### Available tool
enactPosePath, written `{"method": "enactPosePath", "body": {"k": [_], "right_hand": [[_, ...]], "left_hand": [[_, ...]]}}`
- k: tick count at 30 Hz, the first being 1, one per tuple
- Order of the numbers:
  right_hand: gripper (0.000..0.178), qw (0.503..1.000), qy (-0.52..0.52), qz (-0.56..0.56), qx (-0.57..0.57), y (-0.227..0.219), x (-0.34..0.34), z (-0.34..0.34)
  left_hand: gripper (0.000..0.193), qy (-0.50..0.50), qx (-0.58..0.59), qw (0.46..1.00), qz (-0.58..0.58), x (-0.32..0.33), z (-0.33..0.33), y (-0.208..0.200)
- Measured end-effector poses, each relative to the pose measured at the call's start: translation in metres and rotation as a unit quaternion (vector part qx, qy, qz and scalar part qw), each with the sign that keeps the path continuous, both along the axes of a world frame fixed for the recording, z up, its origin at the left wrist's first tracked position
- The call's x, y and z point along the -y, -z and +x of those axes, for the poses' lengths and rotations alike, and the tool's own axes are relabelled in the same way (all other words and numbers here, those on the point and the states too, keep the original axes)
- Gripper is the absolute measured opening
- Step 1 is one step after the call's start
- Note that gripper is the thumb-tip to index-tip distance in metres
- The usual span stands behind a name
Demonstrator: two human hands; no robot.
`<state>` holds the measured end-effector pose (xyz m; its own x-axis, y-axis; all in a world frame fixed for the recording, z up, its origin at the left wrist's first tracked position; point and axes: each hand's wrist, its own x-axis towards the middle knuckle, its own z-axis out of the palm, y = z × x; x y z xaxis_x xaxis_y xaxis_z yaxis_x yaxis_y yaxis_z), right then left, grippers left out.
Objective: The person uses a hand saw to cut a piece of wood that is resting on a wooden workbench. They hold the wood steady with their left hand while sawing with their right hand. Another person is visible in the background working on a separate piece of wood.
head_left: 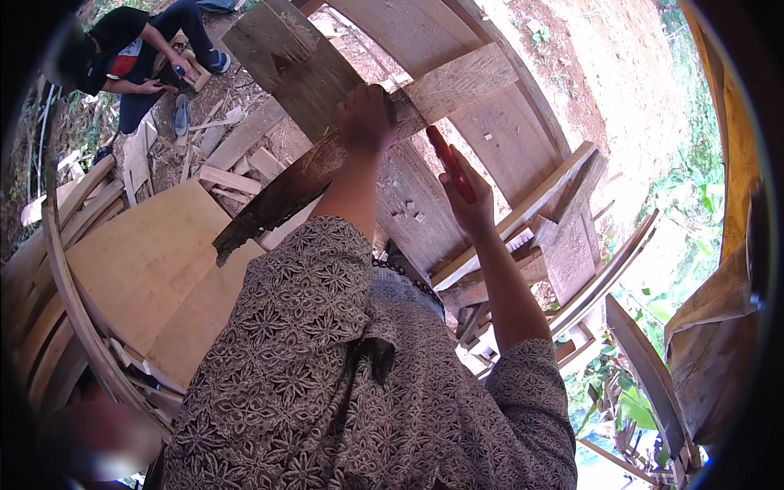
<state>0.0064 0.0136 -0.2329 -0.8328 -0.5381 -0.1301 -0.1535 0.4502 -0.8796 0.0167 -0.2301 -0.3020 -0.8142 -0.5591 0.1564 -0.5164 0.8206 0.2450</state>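
One closed right grip [472, 198] holds a red-handled saw [451, 165] set across a rough-edged board [286, 189]. The left grip [365, 120] bears on that board; whether it clasps it, I cannot tell. Wide planks [408, 200] lie beneath; farther off, upper left, a person [122, 37] bends among wood scraps [230, 180].

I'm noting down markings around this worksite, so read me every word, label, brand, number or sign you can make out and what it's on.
No text can be read anywhere.
Red-and-white patch on the other person's dark shirt: too small and blurred to tell if it bears lettering.
Red-handled tool in the right hand: no legible marking.
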Motion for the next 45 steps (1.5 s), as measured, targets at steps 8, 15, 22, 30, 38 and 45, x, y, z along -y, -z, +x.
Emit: {"method": "enactPosePath", "body": {"k": [8, 15, 22, 30, 38, 45], "right_hand": [[0.055, 0.993, 0.034, 0.086, 0.073, -0.051, -0.062, 0.037], [0.056, 0.991, -0.059, 0.122, -0.017, -0.199, -0.06, 0.032], [0.036, 0.995, -0.025, 0.073, -0.057, -0.163, 0.027, -0.017], [0.037, 0.998, 0.011, 0.054, 0.03, -0.15, 0.03, -0.029], [0.057, 0.996, 0.019, 0.068, 0.047, -0.017, -0.072, 0.039], [0.057, 0.994, 0.046, 0.058, 0.079, -0.013, -0.126, 0.061]], "left_hand": [[0.022, -0.002, -0.039, 0.999, 0.026, 0.001, 0.0, 0.01], [0.021, 0.002, -0.042, 0.999, 0.025, 0.003, 0.002, 0.006], [0.018, 0.014, -0.069, 0.996, 0.047, 0.0, 0.001, 0.007], [0.021, 0.005, 0.004, 1.0, 0.023, 0.003, -0.002, 0.009], [0.019, 0.005, -0.033, 0.999, 0.028, 0.0, 0.0, -0.002], [0.019, 0.017, -0.085, 0.996, 0.011, -0.004, 0.004, 0.001]]}}
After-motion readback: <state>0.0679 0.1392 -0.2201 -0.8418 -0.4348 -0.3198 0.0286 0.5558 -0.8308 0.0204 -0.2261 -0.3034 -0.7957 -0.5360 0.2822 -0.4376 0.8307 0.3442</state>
